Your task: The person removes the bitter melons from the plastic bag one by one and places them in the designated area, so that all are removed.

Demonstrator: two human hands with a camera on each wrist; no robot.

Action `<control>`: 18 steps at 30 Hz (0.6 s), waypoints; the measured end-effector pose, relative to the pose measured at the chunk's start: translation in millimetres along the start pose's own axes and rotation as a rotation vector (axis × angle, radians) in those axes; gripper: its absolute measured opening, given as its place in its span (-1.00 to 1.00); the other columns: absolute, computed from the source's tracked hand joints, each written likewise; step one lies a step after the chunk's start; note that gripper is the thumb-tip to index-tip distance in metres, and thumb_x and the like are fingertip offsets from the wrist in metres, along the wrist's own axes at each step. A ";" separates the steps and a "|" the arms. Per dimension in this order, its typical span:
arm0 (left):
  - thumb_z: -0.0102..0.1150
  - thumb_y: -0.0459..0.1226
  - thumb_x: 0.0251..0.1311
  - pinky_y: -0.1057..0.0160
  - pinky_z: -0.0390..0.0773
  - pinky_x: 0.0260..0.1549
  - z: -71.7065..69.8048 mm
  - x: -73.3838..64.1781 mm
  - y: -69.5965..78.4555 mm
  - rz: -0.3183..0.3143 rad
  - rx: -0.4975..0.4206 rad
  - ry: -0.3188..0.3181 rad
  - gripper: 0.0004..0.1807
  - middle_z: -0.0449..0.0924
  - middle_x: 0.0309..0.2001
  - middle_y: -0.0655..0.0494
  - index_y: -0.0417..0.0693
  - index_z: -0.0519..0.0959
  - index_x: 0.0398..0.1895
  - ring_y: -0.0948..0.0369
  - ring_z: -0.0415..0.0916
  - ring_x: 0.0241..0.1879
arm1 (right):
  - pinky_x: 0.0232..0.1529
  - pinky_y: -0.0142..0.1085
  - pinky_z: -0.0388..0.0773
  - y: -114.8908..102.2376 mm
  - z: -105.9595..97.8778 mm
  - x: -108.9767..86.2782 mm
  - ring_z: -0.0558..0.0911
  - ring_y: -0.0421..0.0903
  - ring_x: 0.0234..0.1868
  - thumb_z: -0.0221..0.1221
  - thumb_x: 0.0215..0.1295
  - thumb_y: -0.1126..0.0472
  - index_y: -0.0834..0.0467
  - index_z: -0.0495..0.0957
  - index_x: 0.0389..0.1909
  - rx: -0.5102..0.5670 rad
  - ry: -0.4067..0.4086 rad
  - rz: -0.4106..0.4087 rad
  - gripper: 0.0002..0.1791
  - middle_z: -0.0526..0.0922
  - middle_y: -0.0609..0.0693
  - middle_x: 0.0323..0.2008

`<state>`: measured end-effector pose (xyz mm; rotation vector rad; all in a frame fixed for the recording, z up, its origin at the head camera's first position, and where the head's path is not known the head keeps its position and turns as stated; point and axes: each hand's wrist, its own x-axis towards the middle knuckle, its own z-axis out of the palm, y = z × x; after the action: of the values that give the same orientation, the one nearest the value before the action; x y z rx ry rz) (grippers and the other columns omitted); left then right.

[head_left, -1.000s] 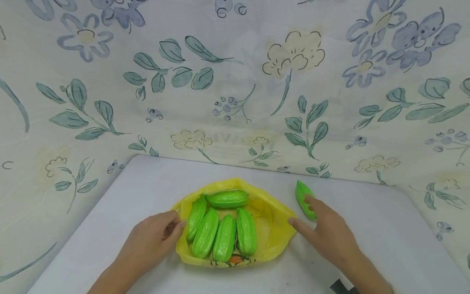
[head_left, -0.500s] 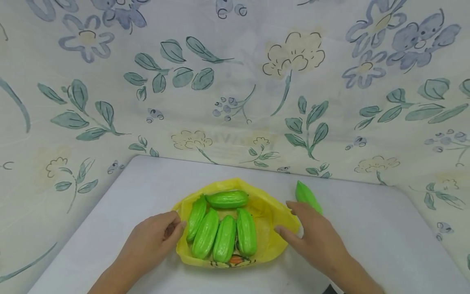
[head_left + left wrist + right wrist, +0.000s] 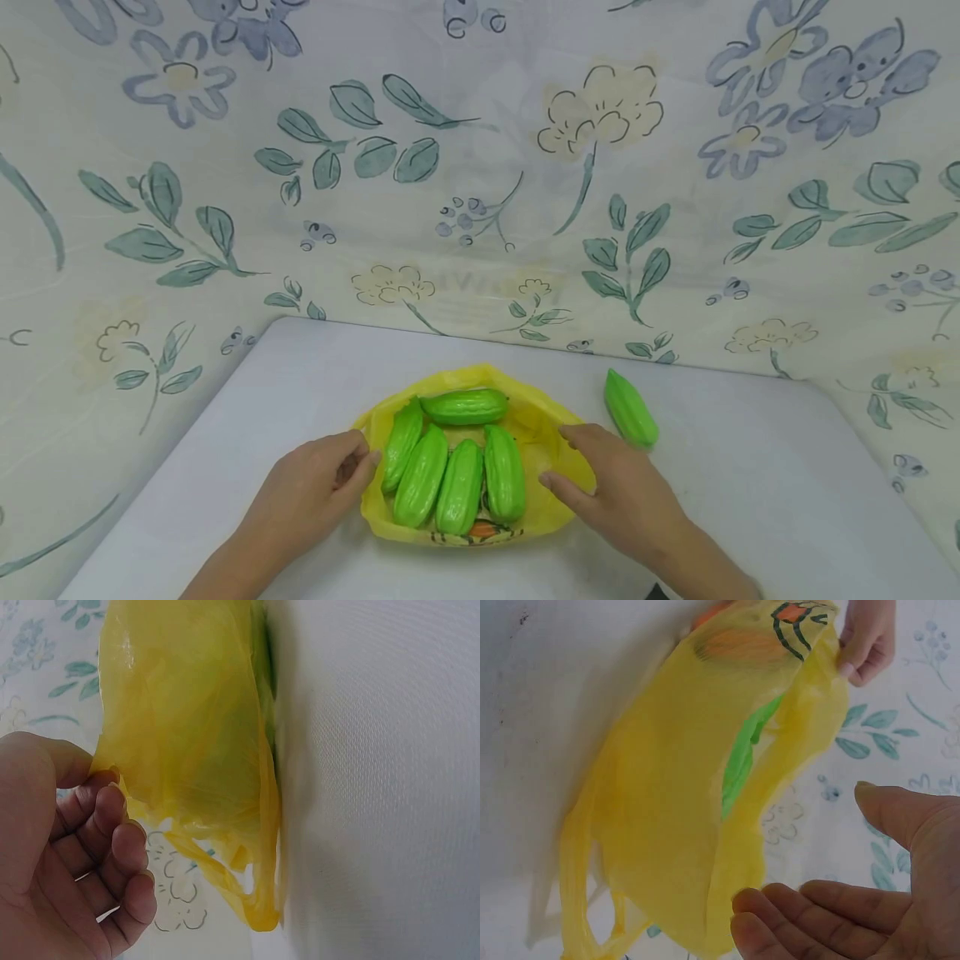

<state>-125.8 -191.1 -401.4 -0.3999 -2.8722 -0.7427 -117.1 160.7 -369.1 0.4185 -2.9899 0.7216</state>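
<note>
A yellow plastic bag (image 3: 562, 521) lies mouth-up with several bright green, ridged gourds inside, including one gourd (image 3: 463, 407) lying crosswise at the back. My left hand (image 3: 318, 483) pinches the bag's left rim between thumb and index finger; the left wrist view shows its other fingers (image 3: 120, 847) loosely curled. Over the bag's right side hovers my right hand (image 3: 626, 500), thumb and fingers apart with nothing between them. In the right wrist view, its fingertips (image 3: 761, 907) overlap the bag's edge. One more green gourd (image 3: 632, 408) lies outside the bag, just beyond the right hand.
All this rests on a white table (image 3: 300, 367). Behind and beside it hangs a white cloth (image 3: 495, 292) with a floral print. The bag's handle loop (image 3: 577, 900) trails on the tabletop.
My right hand has moved left from beside the loose gourd to over the bag's right side, uncovering that gourd. The left hand keeps its grip on the rim.
</note>
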 end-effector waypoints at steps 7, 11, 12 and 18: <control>0.29 -0.23 0.39 0.32 0.29 -0.55 0.4 -0.8 -0.3 0.020 0.006 0.017 -0.66 0.27 -0.61 0.35 0.16 0.37 -0.50 0.35 0.22 -0.56 | 0.22 0.01 0.56 -2.7 10.7 5.7 0.64 0.03 0.21 0.36 0.36 -0.16 0.17 0.55 0.32 -0.005 -0.046 0.009 -0.34 0.66 0.04 0.21; 0.29 -0.23 0.39 0.31 0.29 -0.55 -0.5 -1.4 0.2 0.020 0.005 0.016 -0.67 0.27 -0.61 0.35 0.15 0.38 -0.50 0.34 0.23 -0.56 | 0.21 0.02 0.56 -3.2 17.9 7.7 0.64 0.06 0.20 0.35 0.37 -0.15 0.21 0.54 0.30 0.019 -0.062 -0.010 -0.33 0.66 0.08 0.19; 0.29 -0.23 0.39 0.31 0.30 -0.55 -0.5 -1.5 0.1 0.019 0.004 0.015 -0.67 0.27 -0.60 0.34 0.15 0.38 -0.49 0.34 0.23 -0.56 | 0.22 0.03 0.56 -3.3 19.7 8.3 0.64 0.07 0.21 0.35 0.37 -0.16 0.22 0.54 0.30 0.024 -0.070 -0.010 -0.33 0.66 0.09 0.19; 0.30 -0.23 0.39 0.31 0.31 -0.55 0.1 -0.9 -0.4 0.012 0.003 0.013 -0.68 0.28 -0.60 0.34 0.15 0.38 -0.49 0.34 0.24 -0.56 | 0.19 0.08 0.56 -4.2 30.6 14.0 0.63 0.13 0.20 0.33 0.36 -0.23 0.25 0.56 0.26 0.041 -0.128 -0.013 -0.29 0.65 0.15 0.18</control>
<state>-125.2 -191.5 -401.9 -0.4101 -2.8561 -0.7358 -128.6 139.7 -393.2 0.5036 -3.0920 0.7856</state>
